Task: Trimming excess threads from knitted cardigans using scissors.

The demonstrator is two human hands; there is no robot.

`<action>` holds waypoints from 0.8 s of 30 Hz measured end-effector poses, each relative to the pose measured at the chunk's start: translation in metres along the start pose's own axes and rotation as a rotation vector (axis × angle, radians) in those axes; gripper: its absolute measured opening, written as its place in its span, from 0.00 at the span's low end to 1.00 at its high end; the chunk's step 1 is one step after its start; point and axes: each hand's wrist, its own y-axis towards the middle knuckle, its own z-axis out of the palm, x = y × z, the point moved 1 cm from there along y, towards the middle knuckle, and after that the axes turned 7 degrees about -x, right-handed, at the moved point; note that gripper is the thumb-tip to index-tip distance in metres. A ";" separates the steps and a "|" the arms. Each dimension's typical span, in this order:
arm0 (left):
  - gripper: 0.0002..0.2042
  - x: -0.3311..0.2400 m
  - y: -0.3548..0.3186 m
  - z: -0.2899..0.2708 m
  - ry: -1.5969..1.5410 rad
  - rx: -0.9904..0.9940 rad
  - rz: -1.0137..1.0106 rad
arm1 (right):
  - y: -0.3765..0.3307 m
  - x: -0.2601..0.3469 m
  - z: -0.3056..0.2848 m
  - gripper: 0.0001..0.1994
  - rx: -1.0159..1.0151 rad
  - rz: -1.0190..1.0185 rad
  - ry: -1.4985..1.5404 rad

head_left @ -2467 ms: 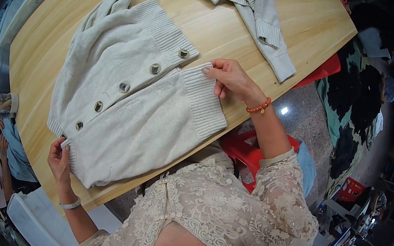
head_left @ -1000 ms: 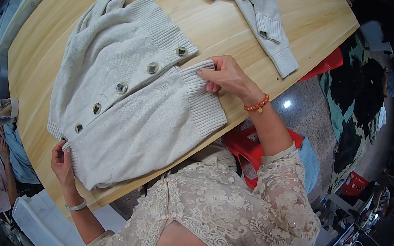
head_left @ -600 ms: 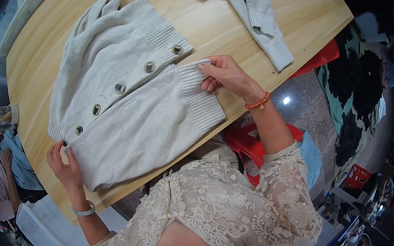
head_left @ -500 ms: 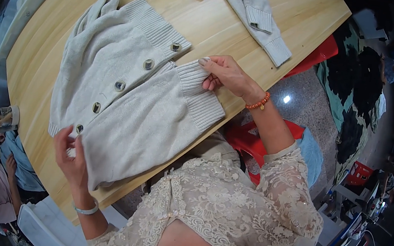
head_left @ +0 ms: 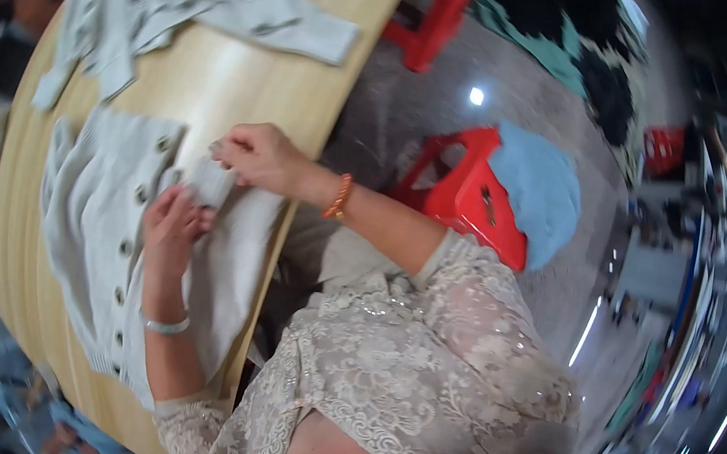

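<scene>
A cream knitted cardigan (head_left: 89, 218) lies on the wooden table in front of me, its row of dark buttons running toward me. My right hand (head_left: 264, 159), with an orange bead bracelet at the wrist, pinches the far edge of a pale ribbed part (head_left: 211, 181) of the cardigan. My left hand (head_left: 171, 225), wearing a pale bangle, has its fingers curled at the nearer edge of that ribbed part. It is slightly raised between both hands. Motion blur softens the fingertips.
Another pale knitted garment (head_left: 163, 3) is spread on the far part of the table (head_left: 228, 71). To the right stand a red stool (head_left: 469, 190) with light blue cloth (head_left: 538, 195) over it and a second red stool (head_left: 433, 16). Dark and green cloth (head_left: 544, 40) lies on the floor.
The view has swung to the right. My left hand has moved from the cardigan's near buttons up to the ribbed part beside my right hand, which still grips the knit.
</scene>
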 end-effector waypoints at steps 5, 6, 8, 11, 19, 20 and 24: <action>0.09 0.011 0.018 -0.020 -0.164 0.010 0.033 | -0.060 -0.023 -0.086 0.09 -0.449 -0.339 -0.225; 0.09 0.012 0.021 -0.017 -0.140 0.003 0.040 | -0.079 -0.027 -0.111 0.09 -0.545 -0.245 -0.255; 0.10 0.009 0.017 -0.014 -0.122 -0.052 0.050 | -0.118 -0.048 -0.166 0.08 -0.732 -0.192 -0.586; 0.12 0.004 0.012 -0.008 -0.108 -0.096 0.046 | -0.190 -0.104 -0.255 0.11 -0.835 0.022 -1.021; 0.13 0.020 0.017 -0.022 -0.080 -0.100 0.079 | -0.258 -0.174 -0.280 0.08 -0.818 0.212 -0.739; 0.13 0.023 0.020 -0.020 -0.071 -0.117 0.081 | -0.246 -0.181 -0.273 0.08 -0.763 0.214 -0.706; 0.13 0.011 0.014 -0.015 -0.037 -0.168 0.129 | -0.192 -0.171 -0.238 0.09 -0.501 0.187 -0.770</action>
